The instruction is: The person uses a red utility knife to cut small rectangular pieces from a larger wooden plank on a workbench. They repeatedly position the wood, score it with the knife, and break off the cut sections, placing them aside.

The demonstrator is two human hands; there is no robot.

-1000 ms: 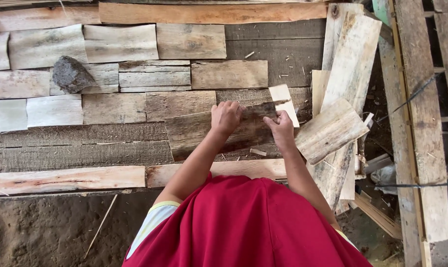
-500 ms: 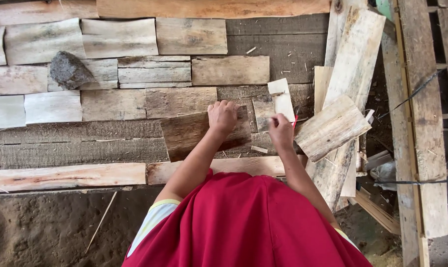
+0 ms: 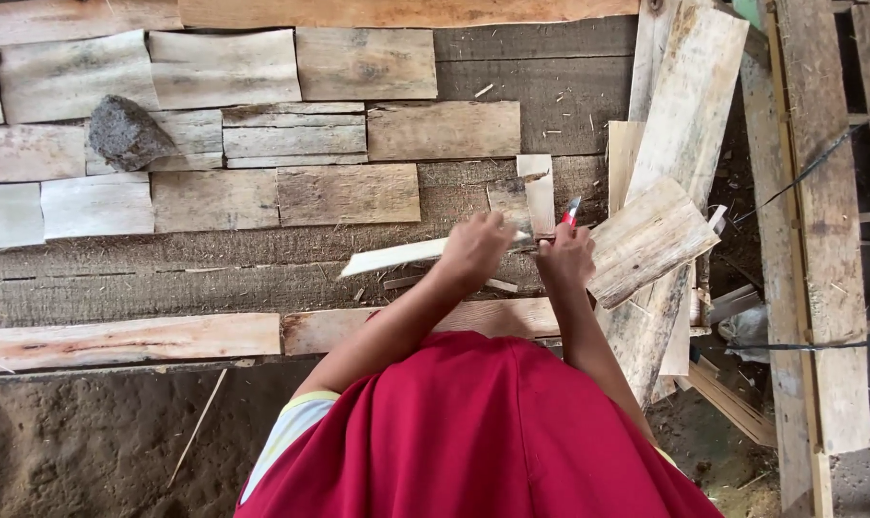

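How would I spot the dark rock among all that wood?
Look at the flat wooden pieces laid in rows at the top of the picture, then follow them to the left side. The rock sits on them there, well left of both hands. It is the only dark grey, lumpy thing among pale, flat, straight-edged boards.

Red shirt [image 3: 473,432] — pale striped sleeve [image 3: 296,427]

Both bare arms are stretched forward from red sleeves, elbows slightly bent. The left hand [image 3: 475,251] is curled shut in a grip, knuckles up. The right hand [image 3: 566,257] is fisted closed too, held just beside it.
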